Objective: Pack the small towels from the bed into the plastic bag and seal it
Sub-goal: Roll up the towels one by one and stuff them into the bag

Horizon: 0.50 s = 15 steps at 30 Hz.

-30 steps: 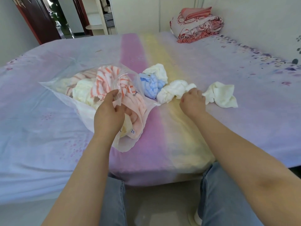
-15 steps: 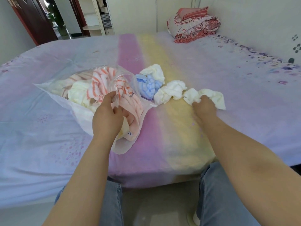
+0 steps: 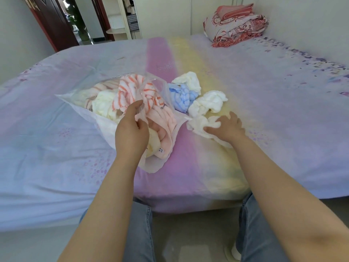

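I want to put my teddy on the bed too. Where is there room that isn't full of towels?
Bare sheet lies left of the plastic bag, and on the right between the towel under the right hand and the folded blanket. It is crowded in the middle, around the blue towel.

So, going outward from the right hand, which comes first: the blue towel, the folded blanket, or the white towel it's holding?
1. white towel, gripped in right hand
2. blue towel, up-left beside bag
3. folded blanket, far corner
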Available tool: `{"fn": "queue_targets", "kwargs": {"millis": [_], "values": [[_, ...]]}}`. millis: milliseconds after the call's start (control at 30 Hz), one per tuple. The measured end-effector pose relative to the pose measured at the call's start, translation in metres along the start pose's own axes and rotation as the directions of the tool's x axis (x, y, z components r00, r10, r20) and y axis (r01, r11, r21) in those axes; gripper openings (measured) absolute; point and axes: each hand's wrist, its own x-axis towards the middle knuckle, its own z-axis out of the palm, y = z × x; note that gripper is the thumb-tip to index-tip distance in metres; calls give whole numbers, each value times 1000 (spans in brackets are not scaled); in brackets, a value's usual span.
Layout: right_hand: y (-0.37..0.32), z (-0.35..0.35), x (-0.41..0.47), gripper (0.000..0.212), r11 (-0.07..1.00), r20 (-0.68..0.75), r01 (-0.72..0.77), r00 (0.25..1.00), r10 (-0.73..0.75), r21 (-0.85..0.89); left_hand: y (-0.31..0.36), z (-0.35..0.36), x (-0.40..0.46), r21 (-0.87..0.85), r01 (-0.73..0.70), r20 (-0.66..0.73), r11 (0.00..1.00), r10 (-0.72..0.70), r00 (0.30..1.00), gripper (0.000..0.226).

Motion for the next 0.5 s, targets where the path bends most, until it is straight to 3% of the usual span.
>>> {"fn": "queue_targets", "kwargs": {"millis": [67,167,200,267,367,433,500], "values": [[6,10,5,88,995,138,55,988,-66,79,-2,-5,1,-22,-11,-12,1000,10,1000,57],[-1,22,-11,36,971,153,218,961,-231,98,-2,-15,-1,-49,-25,-71,998,22,997,55],[-4,22,-18,27,961,147,255,952,-269,108,-2,-18,-2,-47,-37,-99,998,33,995,54],[-15,17,-41,25,913,71,298,942,-329,280,-3,-24,-2,-24,-73,-153,997,69,986,49],[-43,17,-97,32,665,-173,340,936,-305,665,-6,-32,0,17,-132,-167,991,133,977,45],[-66,25,-131,35,518,-307,422,904,-296,744,-5,-37,1,16,-135,-145,991,136,980,43],[-91,34,-144,37,467,-327,468,876,-354,750,-4,-42,1,15,-127,-130,992,128,983,41]]}}
